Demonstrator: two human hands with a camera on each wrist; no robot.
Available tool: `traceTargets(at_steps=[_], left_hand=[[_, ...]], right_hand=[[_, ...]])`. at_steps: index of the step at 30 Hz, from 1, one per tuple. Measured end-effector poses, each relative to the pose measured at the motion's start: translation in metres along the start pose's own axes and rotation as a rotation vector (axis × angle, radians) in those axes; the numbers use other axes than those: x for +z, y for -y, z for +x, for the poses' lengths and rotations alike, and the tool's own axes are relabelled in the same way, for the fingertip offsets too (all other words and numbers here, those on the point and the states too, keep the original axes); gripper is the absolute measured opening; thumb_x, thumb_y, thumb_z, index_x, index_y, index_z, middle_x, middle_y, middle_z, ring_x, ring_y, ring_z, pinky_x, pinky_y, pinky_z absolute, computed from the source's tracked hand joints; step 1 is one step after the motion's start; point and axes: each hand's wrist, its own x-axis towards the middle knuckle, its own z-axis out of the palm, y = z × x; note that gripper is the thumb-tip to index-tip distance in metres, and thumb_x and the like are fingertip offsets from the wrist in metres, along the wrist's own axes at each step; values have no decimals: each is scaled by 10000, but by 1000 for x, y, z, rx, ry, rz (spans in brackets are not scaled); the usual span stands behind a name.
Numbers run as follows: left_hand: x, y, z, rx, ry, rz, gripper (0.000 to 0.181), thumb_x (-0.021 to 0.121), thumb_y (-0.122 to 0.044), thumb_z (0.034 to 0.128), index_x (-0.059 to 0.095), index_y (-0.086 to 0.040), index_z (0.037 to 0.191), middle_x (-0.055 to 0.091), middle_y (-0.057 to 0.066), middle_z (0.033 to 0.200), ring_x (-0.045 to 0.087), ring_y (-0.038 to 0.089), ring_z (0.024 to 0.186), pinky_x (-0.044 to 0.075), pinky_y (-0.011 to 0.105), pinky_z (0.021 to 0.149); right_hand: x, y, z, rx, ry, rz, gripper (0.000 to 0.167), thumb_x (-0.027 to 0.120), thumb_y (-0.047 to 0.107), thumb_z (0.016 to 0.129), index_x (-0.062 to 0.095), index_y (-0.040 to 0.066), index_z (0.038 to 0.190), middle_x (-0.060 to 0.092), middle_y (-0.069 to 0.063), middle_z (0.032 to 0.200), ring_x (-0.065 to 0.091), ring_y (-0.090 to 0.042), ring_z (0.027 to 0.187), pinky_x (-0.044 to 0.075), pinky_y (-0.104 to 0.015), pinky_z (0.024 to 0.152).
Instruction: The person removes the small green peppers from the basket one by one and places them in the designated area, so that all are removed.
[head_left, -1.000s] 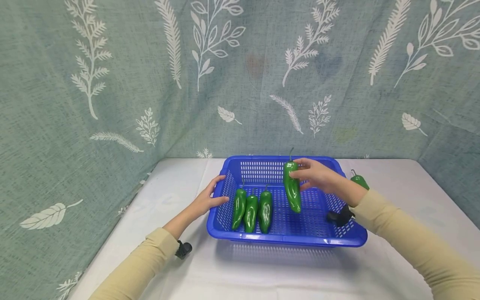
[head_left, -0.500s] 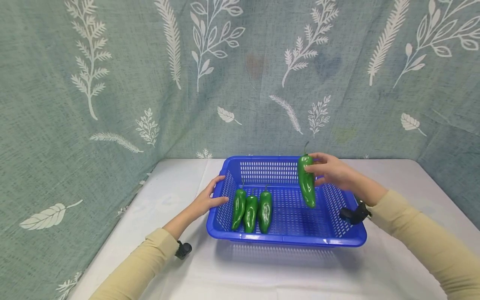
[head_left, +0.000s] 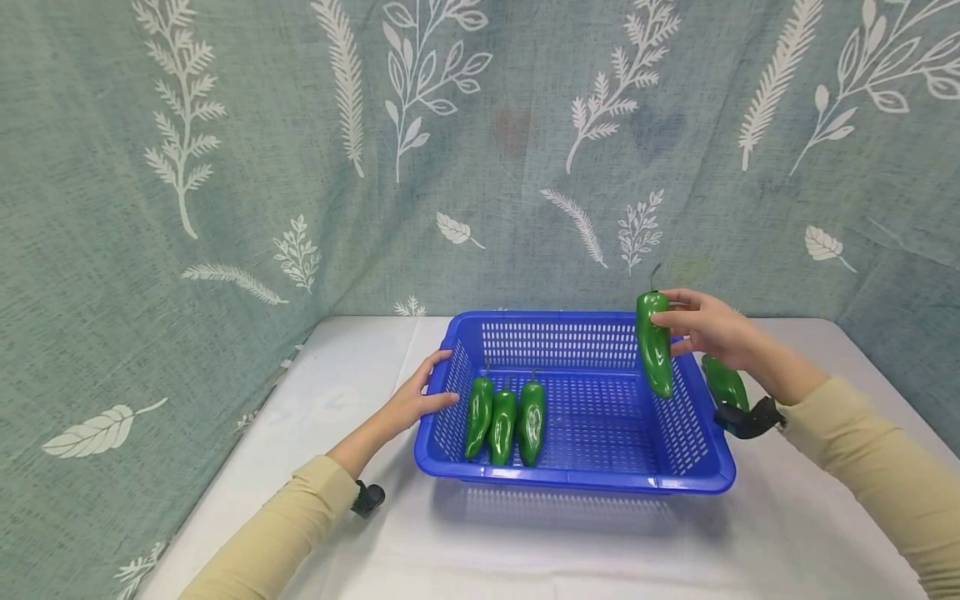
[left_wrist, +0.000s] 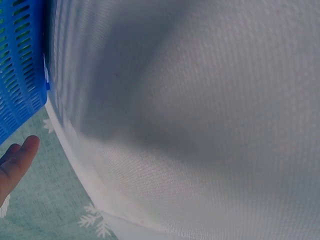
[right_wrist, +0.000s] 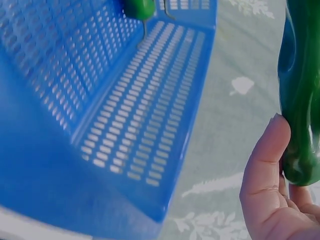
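My right hand (head_left: 712, 326) pinches a long green pepper (head_left: 655, 346) near its stem end. The pepper hangs tip down above the right end of a blue plastic basket (head_left: 570, 478); in the right wrist view, thumb and fingers hold the pepper (right_wrist: 304, 95). My left hand (head_left: 408, 402) rests on the basket's left rim, fingers spread; the left wrist view shows straight fingers (left_wrist: 19, 162) by the basket's outer wall. Inside the basket, a left pepper (head_left: 478, 418), a middle pepper (head_left: 502, 427) and a right pepper (head_left: 531, 422) lie side by side at the left.
Another green pepper (head_left: 725, 383) lies on the table outside the basket's right wall, partly hidden by the right hand and wrist camera (head_left: 748, 417). A white cloth (head_left: 510, 550) covers the table. Patterned green fabric (head_left: 480, 167) hangs behind and at the sides.
My right hand has carried the pepper rightward and upward, from over the basket's middle to its right end. The pepper outside shows more now. My left hand has stayed put.
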Motion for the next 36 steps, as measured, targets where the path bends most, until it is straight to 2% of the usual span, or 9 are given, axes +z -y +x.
traceTargets(at_steps=[4, 14, 19, 27, 31, 33, 36], left_hand=[[1, -16, -7, -2, 4, 6, 711, 568, -158, 837, 193, -73, 1434, 327, 329, 1361, 410, 467, 1195, 455, 497, 914], [2, -17, -8, -5, 12, -1, 715, 567, -159, 838, 185, -81, 1438, 303, 322, 1382, 397, 473, 1206, 456, 495, 912], [2, -16, -7, -8, 12, -2, 716, 569, -160, 837, 185, -84, 1438, 303, 326, 1380, 397, 476, 1205, 458, 495, 909], [2, -16, -8, -11, 11, -5, 710, 564, -139, 845, 181, -75, 1440, 308, 328, 1375, 393, 480, 1206, 457, 498, 909], [2, -16, -8, -13, 14, -10, 708, 561, -125, 848, 177, -68, 1440, 295, 331, 1382, 384, 486, 1212, 456, 501, 908], [2, -17, -8, -13, 17, -13, 709, 561, -124, 847, 176, -68, 1440, 292, 333, 1383, 381, 491, 1211, 459, 502, 904], [2, -17, -8, -10, 18, -15, 712, 564, -130, 843, 178, -68, 1439, 288, 335, 1383, 376, 496, 1213, 459, 505, 902]], right_hand=[[-11, 2, -4, 9, -25, -30, 708, 541, 225, 916, 116, -19, 1427, 575, 96, 967, 599, -74, 873, 529, -312, 761], [-43, -6, -7, -3, -74, 8, 663, 520, 202, 925, 120, -28, 1401, 617, 129, 894, 617, -62, 823, 525, -262, 741], [-61, -15, -8, 30, -108, 56, 655, 524, 197, 924, 124, -1, 1403, 615, 128, 889, 615, -58, 803, 522, -247, 726], [-81, -30, -10, 80, -144, 38, 794, 521, 237, 925, -24, -2, 1452, 596, 198, 864, 597, -9, 804, 504, -211, 718], [-90, -41, -11, 99, -161, 32, 806, 523, 258, 924, -31, 0, 1450, 590, 216, 853, 587, 3, 804, 491, -203, 717], [-94, -47, -12, 114, -174, 60, 712, 533, 259, 919, 107, 110, 1469, 596, 200, 842, 586, -9, 795, 486, -207, 713], [-102, -57, -13, 132, -187, 75, 452, 537, 267, 917, 322, 247, 1315, 601, 190, 831, 583, -16, 789, 482, -208, 710]])
